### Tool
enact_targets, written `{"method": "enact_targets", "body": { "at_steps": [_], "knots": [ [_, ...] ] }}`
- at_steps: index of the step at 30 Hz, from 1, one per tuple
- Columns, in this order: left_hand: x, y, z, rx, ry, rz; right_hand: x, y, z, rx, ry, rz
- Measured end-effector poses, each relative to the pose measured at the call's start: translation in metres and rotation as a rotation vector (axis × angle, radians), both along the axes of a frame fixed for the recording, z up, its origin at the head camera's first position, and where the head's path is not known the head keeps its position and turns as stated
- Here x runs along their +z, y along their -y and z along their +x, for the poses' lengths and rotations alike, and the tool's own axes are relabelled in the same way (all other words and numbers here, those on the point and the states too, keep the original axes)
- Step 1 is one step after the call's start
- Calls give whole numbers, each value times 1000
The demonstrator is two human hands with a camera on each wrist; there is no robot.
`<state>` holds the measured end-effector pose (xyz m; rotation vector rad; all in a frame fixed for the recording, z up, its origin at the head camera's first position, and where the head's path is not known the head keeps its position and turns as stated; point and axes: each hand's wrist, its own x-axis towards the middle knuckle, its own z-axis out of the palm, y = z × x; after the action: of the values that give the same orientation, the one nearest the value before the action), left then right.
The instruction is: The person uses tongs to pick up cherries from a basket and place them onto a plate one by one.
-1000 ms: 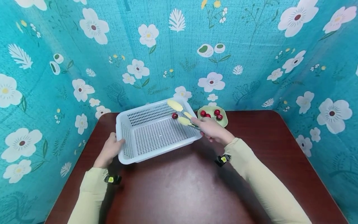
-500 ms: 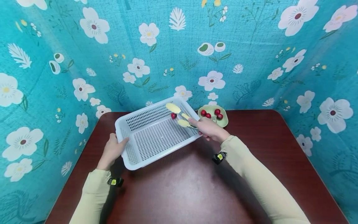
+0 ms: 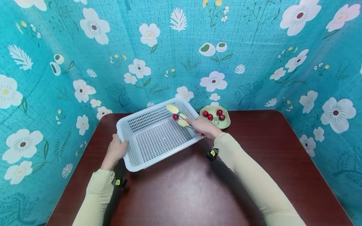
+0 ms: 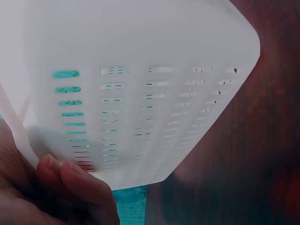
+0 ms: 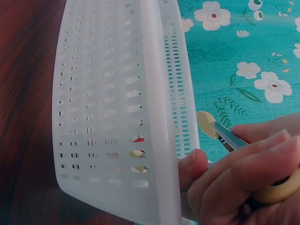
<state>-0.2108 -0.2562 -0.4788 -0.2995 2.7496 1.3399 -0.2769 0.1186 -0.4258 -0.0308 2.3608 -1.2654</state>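
Note:
In the head view, my left hand (image 3: 115,151) grips the left end of a white perforated plastic basket (image 3: 147,161), thumb over the rim. Its curled fingers (image 4: 89,185) show against the outer wall in the left wrist view. My right hand (image 3: 206,127) holds a pair of tongs (image 3: 173,109) with pale yellow tips at the basket's right end. The tips are spread. One dark red cherry (image 3: 175,116) lies inside the basket at the back right, close to the tips. In the right wrist view, the right fingers (image 5: 234,183) wrap the tongs beside the basket rim (image 5: 161,117).
A light green dish (image 3: 224,124) with several cherries (image 3: 210,117) stands right of the basket, just behind the right hand. Everything is on a dark reddish-brown table (image 3: 254,147). A blue flowered cloth (image 3: 249,56) hangs along the back and sides.
The basket's left end has swung toward the front with my left hand. My right hand and the tongs have moved left, further over the basket. The cherry has stayed near the tips.

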Motion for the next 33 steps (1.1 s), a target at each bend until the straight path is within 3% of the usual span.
{"method": "enact_targets", "body": {
  "at_steps": [8,20,33],
  "knots": [
    [0,0,0,1,12,-5,-5,5,0,-42,11,-24],
    [1,-1,1,8,10,-28,-10,9,-5,-53,-4,61],
    [0,0,1,1,7,-39,-9,13,-6,-65,-3,74]
  ]
}}
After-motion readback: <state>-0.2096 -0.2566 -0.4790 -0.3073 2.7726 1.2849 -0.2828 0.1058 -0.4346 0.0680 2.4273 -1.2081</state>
